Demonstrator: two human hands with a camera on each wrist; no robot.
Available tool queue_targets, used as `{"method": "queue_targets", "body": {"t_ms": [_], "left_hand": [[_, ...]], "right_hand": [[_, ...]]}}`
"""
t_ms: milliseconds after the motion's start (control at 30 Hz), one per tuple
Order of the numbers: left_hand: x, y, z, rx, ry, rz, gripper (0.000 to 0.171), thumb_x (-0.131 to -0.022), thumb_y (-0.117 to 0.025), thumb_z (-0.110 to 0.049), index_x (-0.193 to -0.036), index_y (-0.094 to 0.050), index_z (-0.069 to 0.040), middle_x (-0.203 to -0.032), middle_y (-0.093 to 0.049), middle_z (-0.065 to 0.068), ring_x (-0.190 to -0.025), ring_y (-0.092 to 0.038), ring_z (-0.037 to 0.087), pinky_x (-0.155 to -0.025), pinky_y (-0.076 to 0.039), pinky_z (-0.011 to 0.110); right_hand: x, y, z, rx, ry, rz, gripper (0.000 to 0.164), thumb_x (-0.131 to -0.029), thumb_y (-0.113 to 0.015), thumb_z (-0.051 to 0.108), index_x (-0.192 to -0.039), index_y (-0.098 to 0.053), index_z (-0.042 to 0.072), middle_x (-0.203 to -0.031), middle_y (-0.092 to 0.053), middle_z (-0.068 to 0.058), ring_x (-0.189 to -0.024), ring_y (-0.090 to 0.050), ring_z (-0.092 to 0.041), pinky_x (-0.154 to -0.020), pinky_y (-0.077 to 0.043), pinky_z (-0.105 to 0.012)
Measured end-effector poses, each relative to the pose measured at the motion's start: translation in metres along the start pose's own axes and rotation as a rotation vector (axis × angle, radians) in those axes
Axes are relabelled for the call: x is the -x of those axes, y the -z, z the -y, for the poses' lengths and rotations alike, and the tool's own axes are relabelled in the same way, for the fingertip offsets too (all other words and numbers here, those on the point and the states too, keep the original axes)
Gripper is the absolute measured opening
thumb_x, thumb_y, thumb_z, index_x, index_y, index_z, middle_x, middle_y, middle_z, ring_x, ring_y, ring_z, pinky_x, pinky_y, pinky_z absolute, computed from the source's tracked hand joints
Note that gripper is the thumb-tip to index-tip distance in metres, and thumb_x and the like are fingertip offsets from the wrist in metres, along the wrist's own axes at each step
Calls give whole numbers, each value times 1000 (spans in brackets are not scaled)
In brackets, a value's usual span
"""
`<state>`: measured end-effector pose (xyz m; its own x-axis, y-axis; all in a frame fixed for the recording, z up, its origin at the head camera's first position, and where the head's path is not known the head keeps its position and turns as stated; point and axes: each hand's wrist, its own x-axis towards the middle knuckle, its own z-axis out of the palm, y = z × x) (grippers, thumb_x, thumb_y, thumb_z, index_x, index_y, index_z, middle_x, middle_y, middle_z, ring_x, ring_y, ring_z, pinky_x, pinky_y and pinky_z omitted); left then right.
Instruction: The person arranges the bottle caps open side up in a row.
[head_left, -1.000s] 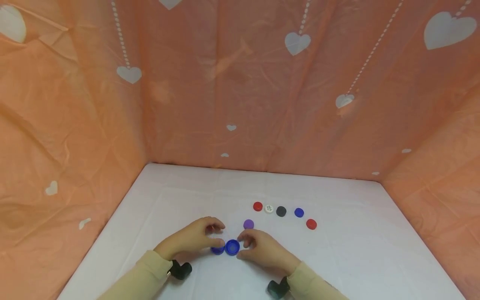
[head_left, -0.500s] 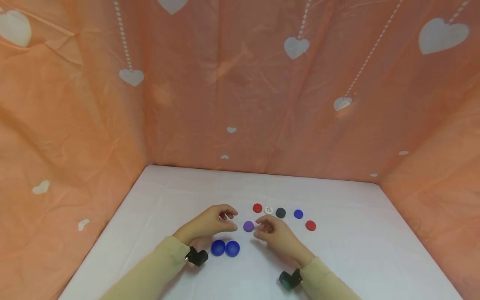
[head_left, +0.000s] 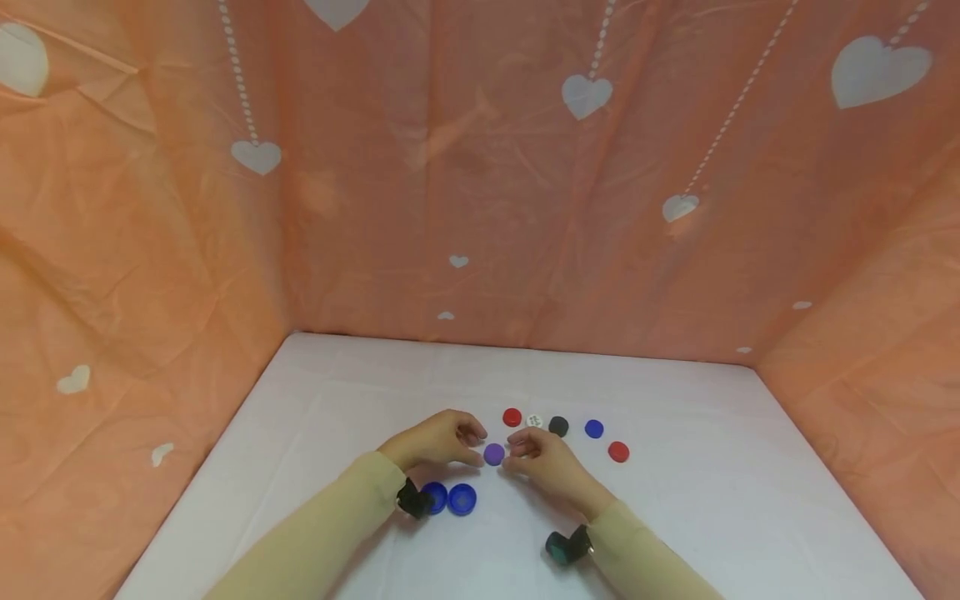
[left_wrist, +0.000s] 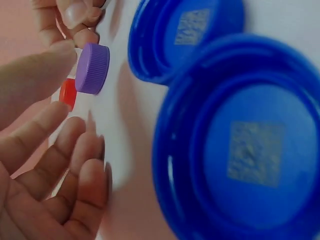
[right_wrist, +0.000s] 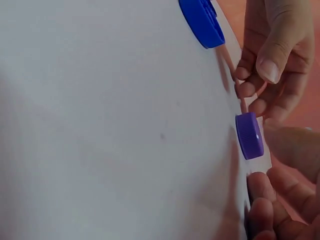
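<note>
Left fingers have shifted — nearer the purple cap.

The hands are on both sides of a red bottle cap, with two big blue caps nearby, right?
It's a purple bottle cap between the left hand and right hand, not a red one, as the head view shows. The two big blue caps are nearby.

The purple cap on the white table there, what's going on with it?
A person has both hands around the purple cap, the left hand on one side and the right hand on the other. Neither grips it; whether a fingertip touches it is hard to tell. It lies flat on the white table. Two wider blue caps sit side by side, hollow side up, nearer the person. Five discs, including a black disc, lie beyond and to the right.
</note>
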<state>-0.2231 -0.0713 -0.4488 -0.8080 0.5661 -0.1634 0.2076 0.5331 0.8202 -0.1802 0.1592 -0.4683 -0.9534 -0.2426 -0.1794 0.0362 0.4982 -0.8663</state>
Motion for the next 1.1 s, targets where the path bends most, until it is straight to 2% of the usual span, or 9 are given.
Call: {"method": "queue_targets", "body": {"t_ms": [167,267,400,633,867,1100], "left_hand": [[-3,1,-1,55,83,55,29,-77,-83,-16,-101,-69,-10,-95,-65,1,-90,-57,16,-87,-45,37],[-4,1,-4,67,131,66,28,-75,-84,-15,-99,-70,-12,-92,-63,1,-88,-55,17,-86,-43,37],[-7,-1,-7,74,159,67,29,-72,-85,-12,-96,-70,-11,-86,-58,2,-83,-53,18,-82,-40,36],[-10,-9,-6,46,198,39,28,-71,-85,-11,-91,-66,-15,-85,-53,4,-83,-49,21,-77,-37,38],[-11,-13,-6,53,175,13,28,-70,-85,-6,-89,-65,-13,-84,-52,3,-81,-49,20,-73,-37,36],[-12,-14,-5,39,184,-12,28,-70,-85,-6,-88,-65,-13,-83,-52,4,-81,-49,21,-73,-38,37]], "right_hand": [[-2,-2,0,49,-15,-6,35,-83,-77,30,-111,-64,15,-96,-63,1,-90,-56,-19,-83,-47,-35],[-1,-4,0,72,-22,-12,34,-83,-78,31,-110,-64,16,-95,-63,2,-89,-56,-19,-83,-45,-37],[0,-4,1,79,-40,-20,33,-82,-78,32,-108,-64,17,-95,-62,2,-89,-54,-19,-84,-45,-38],[-2,-7,0,83,-31,-25,28,-82,-78,29,-105,-66,18,-93,-62,1,-86,-53,-20,-80,-44,-36],[-4,-11,-3,86,-8,-29,24,-83,-77,27,-103,-68,19,-91,-61,1,-81,-53,-20,-75,-42,-35],[-5,-12,0,93,-8,-33,21,-84,-76,27,-102,-68,18,-89,-61,1,-81,-52,-20,-73,-41,-35]]}}
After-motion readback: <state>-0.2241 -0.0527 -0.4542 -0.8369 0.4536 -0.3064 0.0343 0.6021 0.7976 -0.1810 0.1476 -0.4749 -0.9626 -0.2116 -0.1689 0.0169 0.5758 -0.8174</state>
